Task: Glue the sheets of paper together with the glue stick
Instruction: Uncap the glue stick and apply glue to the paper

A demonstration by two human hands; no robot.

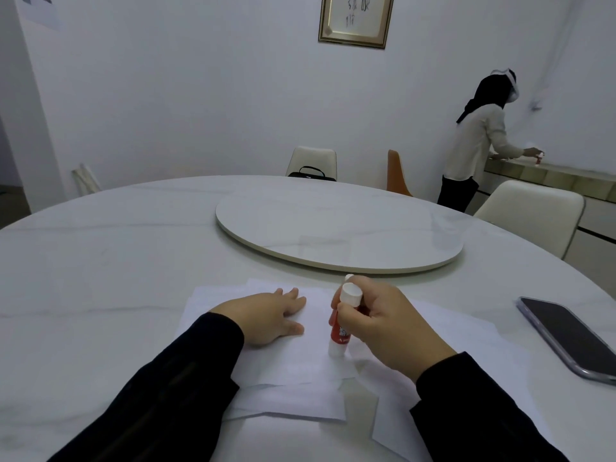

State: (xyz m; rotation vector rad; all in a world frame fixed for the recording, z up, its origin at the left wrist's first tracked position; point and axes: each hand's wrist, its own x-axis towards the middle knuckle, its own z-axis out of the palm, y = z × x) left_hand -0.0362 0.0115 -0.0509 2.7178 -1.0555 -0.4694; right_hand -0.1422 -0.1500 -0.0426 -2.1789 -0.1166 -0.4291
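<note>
Several white sheets of paper [293, 368] lie overlapping on the table in front of me. My left hand [266, 316] rests flat on the top sheet, fingers spread. My right hand [383, 323] grips a red and white glue stick [338, 335] held upright, its lower end touching the top sheet. A white cap [350, 294] sits at the stick's upper end, between my fingers.
A dark phone [566, 338] lies on the table at the right. A round turntable [340, 225] occupies the table's middle. Chairs [533, 211] stand around the far side, one with a black bag [311, 173]. A person [480, 141] stands at a counter, back right.
</note>
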